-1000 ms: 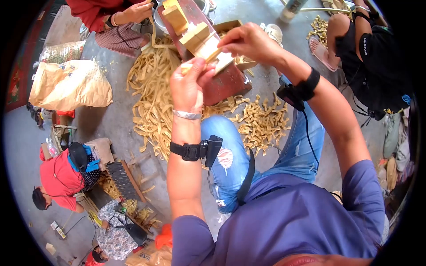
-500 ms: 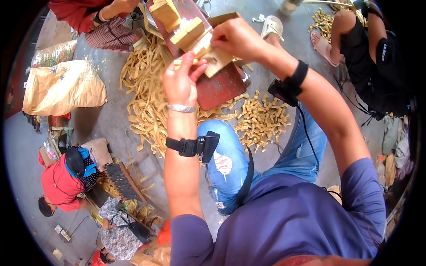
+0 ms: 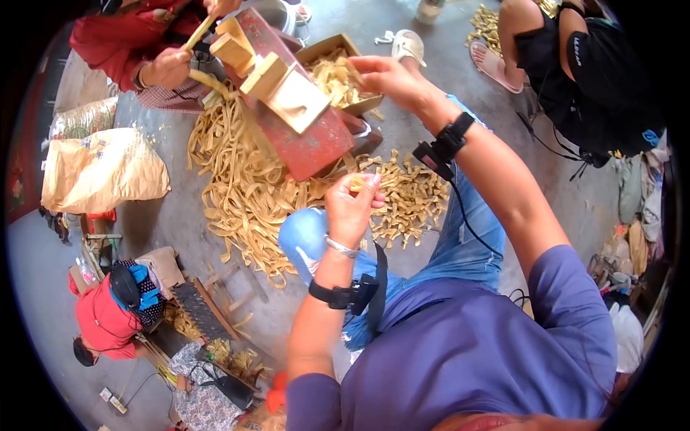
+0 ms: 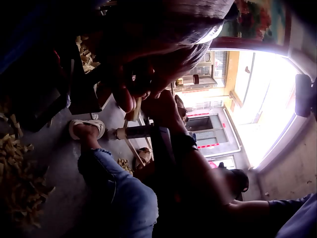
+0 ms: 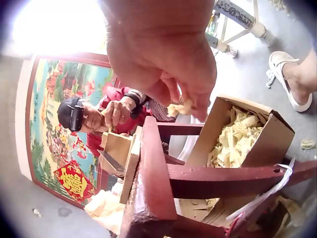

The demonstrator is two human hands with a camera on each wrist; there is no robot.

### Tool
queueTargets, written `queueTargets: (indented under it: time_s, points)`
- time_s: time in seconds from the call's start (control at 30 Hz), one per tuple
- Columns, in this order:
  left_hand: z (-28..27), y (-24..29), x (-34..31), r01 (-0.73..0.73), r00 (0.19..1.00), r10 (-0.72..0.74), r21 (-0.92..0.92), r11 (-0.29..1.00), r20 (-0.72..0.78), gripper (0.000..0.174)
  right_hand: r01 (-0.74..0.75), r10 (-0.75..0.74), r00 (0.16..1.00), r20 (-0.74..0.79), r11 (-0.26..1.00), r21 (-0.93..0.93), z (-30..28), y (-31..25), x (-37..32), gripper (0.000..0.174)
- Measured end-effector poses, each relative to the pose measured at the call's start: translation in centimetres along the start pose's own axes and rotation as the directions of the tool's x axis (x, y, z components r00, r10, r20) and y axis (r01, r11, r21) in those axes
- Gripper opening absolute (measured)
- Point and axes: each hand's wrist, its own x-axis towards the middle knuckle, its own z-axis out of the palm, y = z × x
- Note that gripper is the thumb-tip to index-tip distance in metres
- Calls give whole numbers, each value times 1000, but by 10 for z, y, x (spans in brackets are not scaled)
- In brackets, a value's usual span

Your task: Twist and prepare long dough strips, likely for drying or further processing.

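My left hand (image 3: 351, 208) is over my knee, pinching a small yellow piece (image 3: 357, 186) between thumb and fingertips. In the left wrist view that hand is dark, with a pale strip end (image 4: 136, 110) between its fingers. My right hand (image 3: 395, 82) reaches to the near edge of the cardboard box (image 3: 351, 44), which holds pale shavings (image 3: 334, 79). Its curled fingers hold a small pale yellow scrap (image 5: 178, 108) in the right wrist view. A wooden block fixture (image 3: 298, 100) sits on the red bench (image 3: 305, 154), apart from both hands.
Long yellow strips (image 3: 241, 187) heap on the floor left of the bench; short cut pieces (image 3: 406, 201) lie before it. Across the bench a person in red (image 3: 115, 47) holds a strip at another wooden block (image 3: 233, 44). A paper sack (image 3: 104, 172) lies left, and a sandaled foot (image 3: 408, 47) beyond the box.
Both hands were together at the near wooden block. The left has drawn back toward my knee with a yellow piece; the right has moved over to the box. The block now shows uncovered.
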Motion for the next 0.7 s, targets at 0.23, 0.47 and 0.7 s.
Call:
queueTargets:
  time_s: [0.23,0.47,0.7]
  points:
    - [22,-65,6,-30,997,11,281,959,70,29,-8,25,996,-91,984,178,-39,12,-29,38]
    - [-21,13,-36,-411,862,461,240,879,-212,22,-319,352,806,-475,935,152,-44,108,-69,36]
    - [-261,-95,13,-139,761,302,311,940,-574,11,-655,494,685,-535,740,-156,0,313,-132,50]
